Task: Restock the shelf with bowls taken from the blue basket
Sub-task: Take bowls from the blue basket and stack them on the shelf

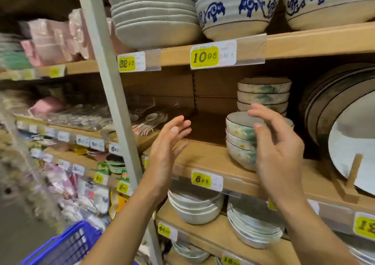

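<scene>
on the shelf (213, 159) sit three nested floral bowls (240, 141), left hand (168, 143) and right hand (278, 153) empty, relaxed.

The place is a shop selling tableware. Wooden shelving (304, 41) is fitted along its front edges with clear label strips. Yellow price tags (204, 57) are held in these at 12 o'clock and again at 6 o'clock. Identical bowls (239, 141) are stacked several deep at 3 o'clock, and grey plates (154, 11) are piled at 12 o'clock. Wrapped goods (60, 39) are ranged at 10 o'clock, and a blue basket (67, 242) is seen at 7 o'clock.
</scene>
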A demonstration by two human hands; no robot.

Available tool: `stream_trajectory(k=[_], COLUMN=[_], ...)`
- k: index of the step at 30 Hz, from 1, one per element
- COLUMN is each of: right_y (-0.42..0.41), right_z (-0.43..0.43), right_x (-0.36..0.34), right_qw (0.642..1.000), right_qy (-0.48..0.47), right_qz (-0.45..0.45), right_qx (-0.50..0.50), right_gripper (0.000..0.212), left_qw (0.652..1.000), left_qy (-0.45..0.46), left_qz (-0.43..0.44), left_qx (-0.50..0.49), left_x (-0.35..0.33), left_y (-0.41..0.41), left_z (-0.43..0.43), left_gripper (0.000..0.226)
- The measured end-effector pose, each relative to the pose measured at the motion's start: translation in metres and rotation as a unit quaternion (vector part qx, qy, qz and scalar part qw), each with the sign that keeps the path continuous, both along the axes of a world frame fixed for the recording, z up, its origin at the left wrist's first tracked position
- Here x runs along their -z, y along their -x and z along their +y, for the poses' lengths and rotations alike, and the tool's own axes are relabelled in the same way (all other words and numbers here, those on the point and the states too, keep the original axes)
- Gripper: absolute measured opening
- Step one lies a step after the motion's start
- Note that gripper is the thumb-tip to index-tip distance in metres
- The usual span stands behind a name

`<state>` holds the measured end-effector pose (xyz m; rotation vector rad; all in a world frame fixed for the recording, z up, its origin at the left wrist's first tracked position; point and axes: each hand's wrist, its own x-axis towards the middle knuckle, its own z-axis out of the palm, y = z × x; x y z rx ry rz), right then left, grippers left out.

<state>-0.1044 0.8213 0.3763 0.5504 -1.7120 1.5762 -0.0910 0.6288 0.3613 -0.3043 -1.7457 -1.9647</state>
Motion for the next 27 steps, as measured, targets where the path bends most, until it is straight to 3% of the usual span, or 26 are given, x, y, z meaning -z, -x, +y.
stream_trajectory(k=[7,15,21,27], right_y=[-0.047,-0.073,-0.073,-0.070], right_z=[-0.092,-0.250,-0.332,-0.365], right_x=[0.033,0.122,0.226,0.321], right_qw=[0.996,0.944,0.855,0.746], right_qy=[-0.031,-0.073,-0.212,-0.384], right_qz=[-0.013,-0.238,-0.427,-0.516], right_qx=[-0.080,-0.217,-0.205,-0.171], right_gripper=[0.023,0.030,0.028,0.034], left_qw=[0.994,0.964,0.927,0.878], left_qy=[-0.054,-0.060,-0.046,-0.032], left_qz=[-0.021,-0.153,-0.296,-0.433], left_qx=[-0.091,-0.211,-0.224,-0.202], left_x=[0.026,0.105,0.183,0.267], left_y=[-0.078,-0.158,-0.170,-0.156], left_z=[-0.098,-0.248,-0.314,-0.339], left_gripper=[0.035,0.031,0.028,0.025])
